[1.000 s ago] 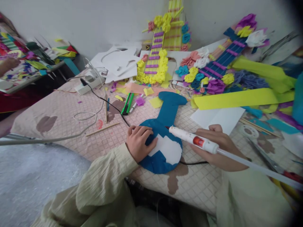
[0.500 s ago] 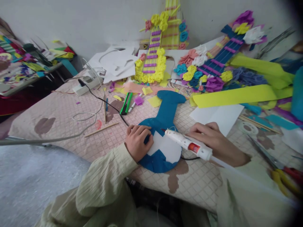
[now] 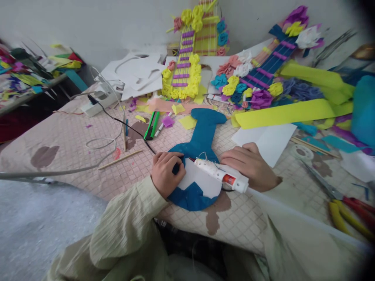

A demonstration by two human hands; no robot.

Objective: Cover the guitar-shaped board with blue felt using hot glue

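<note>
A guitar-shaped cutout (image 3: 205,134), covered in blue crepe paper with part of its white board (image 3: 190,177) bare, lies flat on the table. My left hand (image 3: 166,173), fingers curled and thumb bent toward them, grips the left edge of its body. My right hand (image 3: 250,166) is closed around a white hot glue gun (image 3: 215,173); its handle is hidden behind the fingers. The gun's nozzle points left, over the board near the blue paper's edge and close to my left fingers. A clear glue stick trails from the gun's back end.
Decorated paper guitars (image 3: 184,72) lean at the back. A green cutter (image 3: 152,125), a power strip (image 3: 99,102) with cords, and wooden sticks (image 3: 120,159) lie left. Yellow crepe paper (image 3: 287,113), a tape roll (image 3: 302,152) and scissors (image 3: 334,191) lie right.
The glue gun and my right hand have shifted left across the cutout, bringing the nozzle closer to my left fingers. My left hand keeps its place on the edge. The whole view has shifted slightly.
</note>
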